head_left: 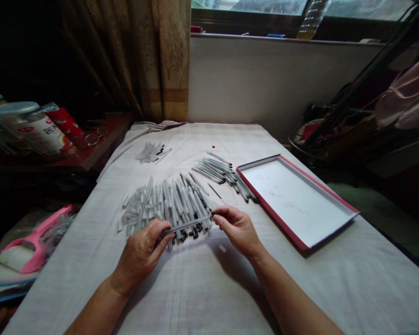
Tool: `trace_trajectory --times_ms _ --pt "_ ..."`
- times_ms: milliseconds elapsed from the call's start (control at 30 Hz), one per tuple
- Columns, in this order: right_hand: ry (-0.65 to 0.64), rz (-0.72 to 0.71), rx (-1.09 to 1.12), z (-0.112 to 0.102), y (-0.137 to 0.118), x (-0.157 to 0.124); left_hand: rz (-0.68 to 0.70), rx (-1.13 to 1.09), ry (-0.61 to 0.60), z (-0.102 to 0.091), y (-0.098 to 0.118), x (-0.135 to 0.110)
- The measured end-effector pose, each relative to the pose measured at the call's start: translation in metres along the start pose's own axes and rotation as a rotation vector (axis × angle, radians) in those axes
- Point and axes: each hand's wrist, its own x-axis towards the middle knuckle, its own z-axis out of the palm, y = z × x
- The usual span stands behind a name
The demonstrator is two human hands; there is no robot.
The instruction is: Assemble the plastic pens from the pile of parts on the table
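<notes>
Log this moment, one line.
left grip: holds pen at one end | right grip: pinches other end | pen pile: just beyond grips | shallow tray: right of pile

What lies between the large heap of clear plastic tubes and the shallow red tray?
Head view: a fanned group of clear, black-ended tubes, one thin dark rod, and the right hand.

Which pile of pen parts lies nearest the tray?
The right-hand pile, beside the tray; the small far pile and the large pile lie farther left.
</notes>
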Motion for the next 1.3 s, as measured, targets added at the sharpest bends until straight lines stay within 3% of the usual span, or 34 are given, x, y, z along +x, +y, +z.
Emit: trace_trajectory --times_ms 200,333,467,600,800,900,1100,1167,1300 --pt "0.092 -0.084 -0.066 -0.006 0.006 0.005 -0.114 -0.034 -0.057 -0.008 0.0 0.004" --pt "0.178 -0.163 -0.359 -0.009 0.016 0.008 -0.124 -0.045 -0.023 -0.008 -0.005 0.004" --pt "0.133 -0.264 -0.623 -0.007 0.021 0.01 -0.097 -0.019 0.01 -0.003 -0.007 0.001" --pt "0.111 -0.299 -0.673 -0.006 0.02 0.011 -0.076 -0.022 -0.009 -0.001 -0.009 -0.001" --pt "0.074 -0.261 -0.409 -0.001 0.007 0.006 -0.054 -0.029 -0.035 -0.002 -0.007 -0.001" --pt "0.024 -0.134 -0.206 0.006 0.003 0.004 -0.04 -0.027 -0.049 -0.001 -0.006 -0.001" --pt "0.047 0.098 0.044 0.009 -0.001 0.004 -0.064 -0.039 -0.098 0.0 -0.006 -0.001" --pt "0.11 0.131 0.091 0.003 -0.002 0.007 -0.078 -0.027 -0.104 -0.001 -0.007 -0.001" --pt "0.42 0.092 0.21 -0.017 -0.004 0.019 -0.134 0.022 -0.014 -0.009 -0.013 0.001"
